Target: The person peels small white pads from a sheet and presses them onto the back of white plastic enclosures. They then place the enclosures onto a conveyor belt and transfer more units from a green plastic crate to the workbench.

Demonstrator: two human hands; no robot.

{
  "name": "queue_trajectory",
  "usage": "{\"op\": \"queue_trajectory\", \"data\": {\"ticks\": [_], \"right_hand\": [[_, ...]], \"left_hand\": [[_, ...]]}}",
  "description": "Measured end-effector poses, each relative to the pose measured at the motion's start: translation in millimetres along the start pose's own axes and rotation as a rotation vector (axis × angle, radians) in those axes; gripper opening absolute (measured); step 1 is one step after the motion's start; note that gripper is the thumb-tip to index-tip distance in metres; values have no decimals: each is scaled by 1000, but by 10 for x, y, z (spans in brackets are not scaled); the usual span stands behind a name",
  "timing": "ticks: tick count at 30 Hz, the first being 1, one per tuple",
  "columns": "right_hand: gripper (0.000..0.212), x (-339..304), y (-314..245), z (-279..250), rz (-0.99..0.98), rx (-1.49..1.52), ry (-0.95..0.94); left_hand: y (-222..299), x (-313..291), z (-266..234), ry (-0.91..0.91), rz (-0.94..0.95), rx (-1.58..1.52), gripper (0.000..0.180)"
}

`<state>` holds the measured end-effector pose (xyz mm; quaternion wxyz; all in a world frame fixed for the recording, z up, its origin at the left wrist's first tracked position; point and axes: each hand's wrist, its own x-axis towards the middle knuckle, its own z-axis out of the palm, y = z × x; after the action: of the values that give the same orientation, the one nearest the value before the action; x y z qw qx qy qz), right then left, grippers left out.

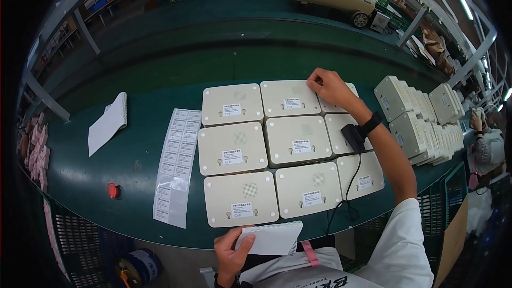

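Note:
Low on the near side of the table, my left hand (234,249) grips a folded stack of white sheets (273,239) with small round bumps along its edge. My right hand (332,86) reaches to the far row, its fingers curled and pressed together at the upper right corner of the middle cream plastic box (288,97). Whatever the fingertips hold is too small to make out. Several such boxes lie in a tight grid, each with a white printed label (301,146) and white dots near corners. The right forearm partly covers the boxes in the right column.
A sheet of printed labels (175,168), partly peeled, lies left of the boxes. Farther left are a second white sheet stack (109,122) and a red round object (112,191). Stacked cream boxes (421,120) stand at right. A black cable (346,200) runs from the black wrist-worn device (354,137).

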<state>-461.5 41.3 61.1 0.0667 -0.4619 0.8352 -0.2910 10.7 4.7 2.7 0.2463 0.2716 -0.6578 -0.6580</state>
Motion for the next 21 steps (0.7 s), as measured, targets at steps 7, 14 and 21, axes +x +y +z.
{"op": "queue_trajectory", "data": {"ticks": [7, 14, 21], "right_hand": [[16, 7, -90, 55, 69, -66, 47], [17, 52, 27, 6, 47, 64, 9], [17, 43, -43, 11, 104, 108, 6]], "left_hand": [[-23, -2, -3, 3, 18, -1, 22], [32, 0, 27, 11, 2, -3, 21], [27, -2, 14, 12, -12, -14, 21]]}}
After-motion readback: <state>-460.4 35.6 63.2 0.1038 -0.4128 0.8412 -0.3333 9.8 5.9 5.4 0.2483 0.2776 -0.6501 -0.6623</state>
